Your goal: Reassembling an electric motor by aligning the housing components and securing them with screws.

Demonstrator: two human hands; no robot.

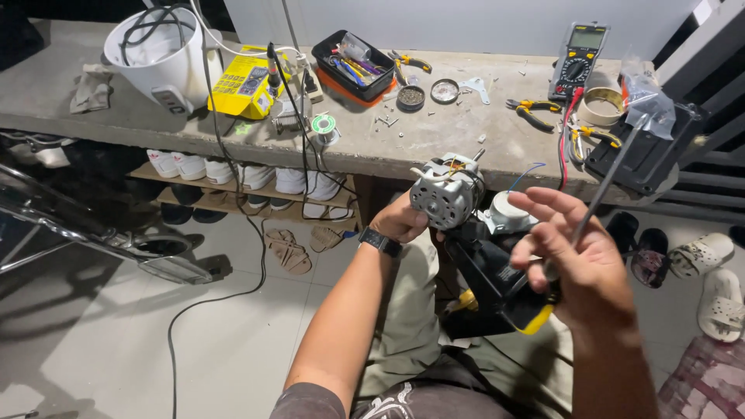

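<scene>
Far left on the tabletop [62,85]: a crumpled grey rag [91,87], then a white rice cooker [159,54] with a dark cord coiled inside it. Next to it, a yellow meter [244,89] with black leads, and a small spool of solder wire [323,125] near the front edge. Below, on a wooden shelf [233,190], a row of white shoes [233,172]; on the tiled floor, a pair of tan sandals [289,248].

Centre, rear: a black tray of small tools [353,62]; two round tins [427,94] with loose screws nearby.

Centre, front: my left hand [400,221], a black watch [379,241] at the wrist, has its grip closed around the underside of a small grey electric motor [446,190], held upright just in front of the tabletop's edge, wires sprouting from its top. A white round part [508,213] and a black housing [485,264] sit just behind and below the motor, over my lap.

Right of centre: my right hand [586,268] holds a long screwdriver [613,174] with a black-and-yellow handle; the lower fingers press the handle into the palm while the index and middle fingers spread loosely, the shaft pointing up and to the right.

Right, rear: a dark multimeter [578,58] with a red lead, yellow-handled pliers [531,111], a roll of tape [601,105], a clear plastic bag [644,97] and a black box [644,159]. On the floor at far right, pale slippers [710,279].
</scene>
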